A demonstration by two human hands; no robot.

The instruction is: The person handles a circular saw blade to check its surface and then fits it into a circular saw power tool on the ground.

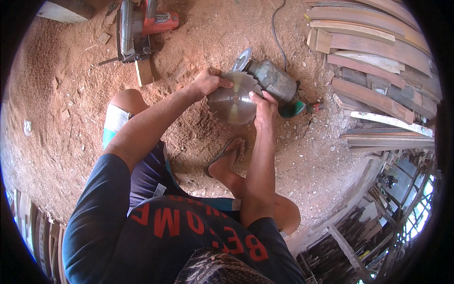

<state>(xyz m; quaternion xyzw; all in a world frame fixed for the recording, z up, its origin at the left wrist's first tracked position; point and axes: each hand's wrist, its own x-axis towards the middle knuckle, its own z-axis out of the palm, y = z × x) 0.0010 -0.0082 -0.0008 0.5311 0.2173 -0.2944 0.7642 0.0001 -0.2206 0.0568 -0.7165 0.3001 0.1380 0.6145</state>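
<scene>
A round, toothed circular saw blade (231, 108) is in both my hands, its shiny flat face turned up. My left hand (211, 83) grips its upper left edge, thumb on top of the face. On the right edge my right hand (266, 108) holds it, thumb on top; the fingers beneath are mostly hidden. Just beyond the blade lies a worn grey bench grinder motor (276, 81) with a thin grinding disc (243, 58) on its left end and a green part (293, 110) on its other end. The blade's upper edge is close to the disc; whether they touch, I cannot tell.
A red circular saw (153, 23) stands far left on the sawdust-covered ground, beside a small wood block (144, 72). A cord (275, 33) runs away from the motor. Stacked wooden boards (373, 94) fill the right side. My sandalled foot (224, 163) is below the blade.
</scene>
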